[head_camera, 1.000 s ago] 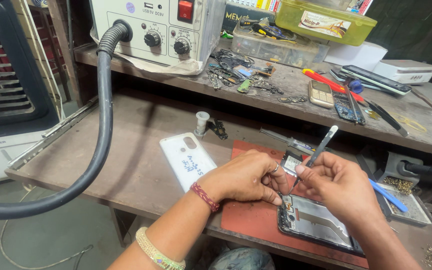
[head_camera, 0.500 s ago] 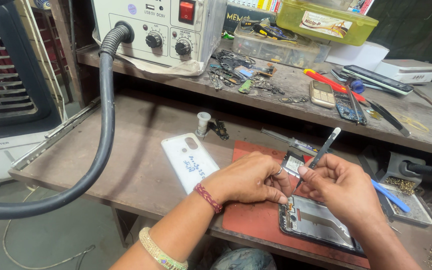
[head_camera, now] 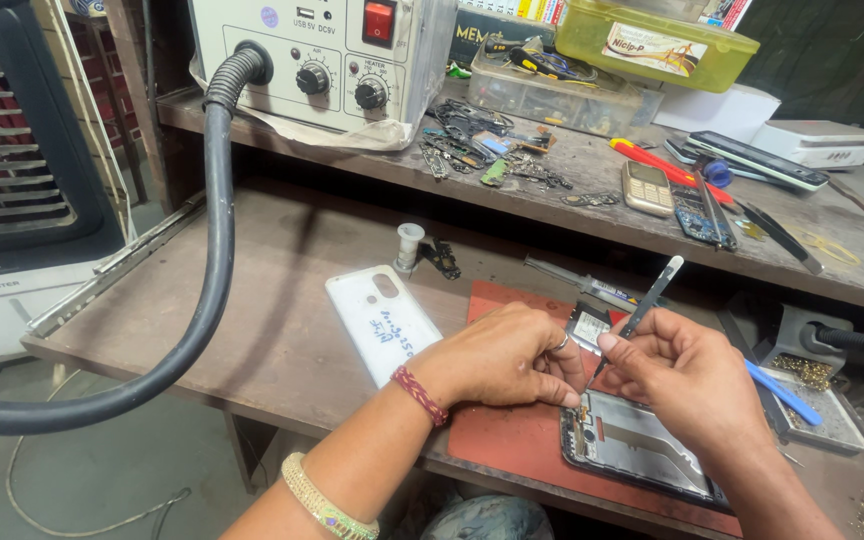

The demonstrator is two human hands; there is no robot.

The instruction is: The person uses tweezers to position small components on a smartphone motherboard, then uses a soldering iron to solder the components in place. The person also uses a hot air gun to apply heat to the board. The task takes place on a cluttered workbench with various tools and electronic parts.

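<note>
Beyond the pinch, a small module point(head_camera: 588, 326) lies just past the fingers, and a white phone cover point(head_camera: 382, 323) lies left of the left hand point(head_camera: 507, 357). A blue tool point(head_camera: 784, 393) rests right of the right hand point(head_camera: 687, 372). That hand pinches tweezers point(head_camera: 640, 315) shut, tips down at the phone point(head_camera: 637, 443). The left hand's fingers press the phone's top edge. The phone lies open on a red mat point(head_camera: 512, 450), back off, metal frame bare.

The brown table point(head_camera: 282, 330) carries a red mat point(head_camera: 512, 450). Left of the mat lies a white phone cover point(head_camera: 377, 320); behind the mat stand a small white bottle point(head_camera: 409, 245) and a screwdriver point(head_camera: 582, 283). An opened phone point(head_camera: 637, 450) lies on the mat.
</note>
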